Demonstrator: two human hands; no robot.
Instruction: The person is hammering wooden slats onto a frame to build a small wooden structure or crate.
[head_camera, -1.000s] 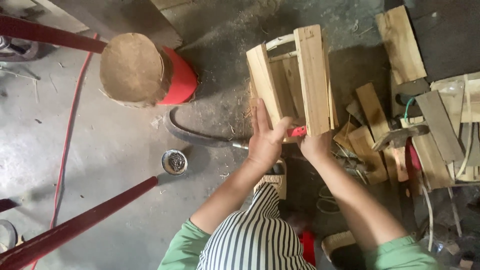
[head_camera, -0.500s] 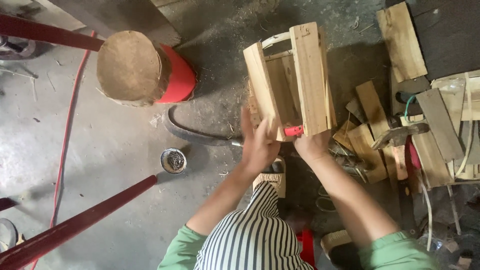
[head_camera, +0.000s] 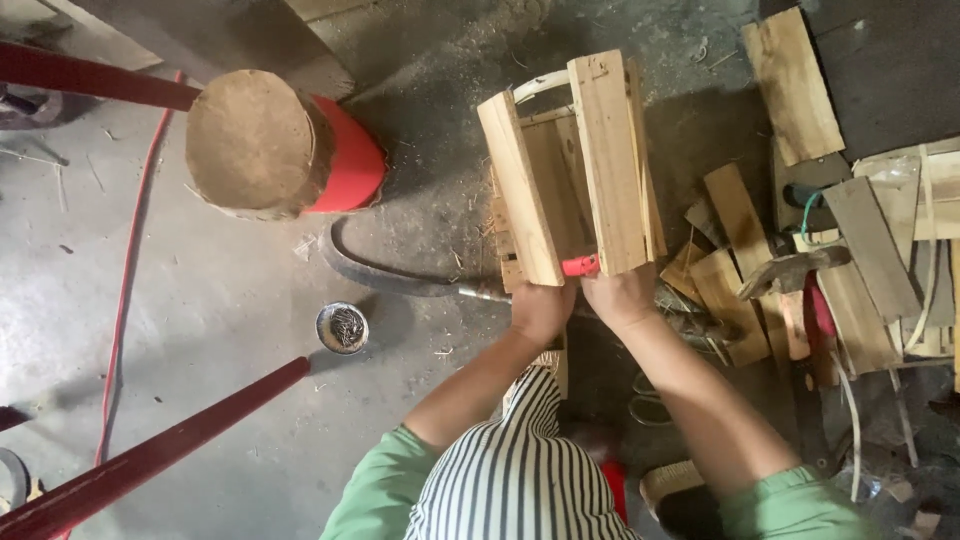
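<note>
Two bare hands meet at the near end of a small wooden crate (head_camera: 570, 170), seen from the head camera looking straight down. The crate is built of pale slats and stands tipped up off the concrete floor (head_camera: 200, 330), its two long side boards running away from the person. The left hand (head_camera: 540, 308) sits under the left board, its fingers curled closed against the board's lower end. The right hand (head_camera: 622, 296) is tucked under the right board, fingers wrapped shut; whether they grip the wood or the red-handled tool (head_camera: 580, 265) that pokes out between the two hands, I cannot tell. That red handle lies just at the crate's bottom edge, touching or nearly touching both hands.

Left of the crate stands a red stool (head_camera: 275, 145) with a round, worn brown seat, well apart from the hands. A dark curved hose (head_camera: 385, 275) sweeps over the floor between the stool and the crate. Nearer the person, a small round tin (head_camera: 342, 328) sits on the floor, filled with something dark. A red hose (head_camera: 125, 290) trails down the left side.

To the right lies a heap of scrap boards (head_camera: 735, 255), and a hammer (head_camera: 795, 270) rests across them, near the right forearm but apart from it.
</note>
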